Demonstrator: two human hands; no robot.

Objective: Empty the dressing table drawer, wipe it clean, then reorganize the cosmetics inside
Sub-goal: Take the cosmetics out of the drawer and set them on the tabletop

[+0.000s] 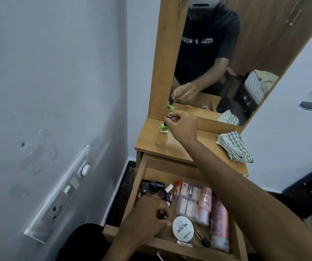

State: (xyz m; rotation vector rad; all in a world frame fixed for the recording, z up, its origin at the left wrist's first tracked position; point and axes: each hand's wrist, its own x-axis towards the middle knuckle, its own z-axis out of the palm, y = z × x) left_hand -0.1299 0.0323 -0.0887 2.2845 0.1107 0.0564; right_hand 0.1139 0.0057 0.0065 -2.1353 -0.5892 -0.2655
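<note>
Cosmetics (194, 202) lie mostly along the open drawer (142, 178), directly under the left hand (147, 215), which curls round a small item, while the right hand (181, 125) pinches a green nail polish bottle (163, 127) upright on the tabletop (170, 144).

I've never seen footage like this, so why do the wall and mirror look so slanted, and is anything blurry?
Head view: the wide-angle lens bends the tall wooden-framed mirror and grey wall; light is dim and bluish; the left hand in the open wooden drawer looks soft.
</note>
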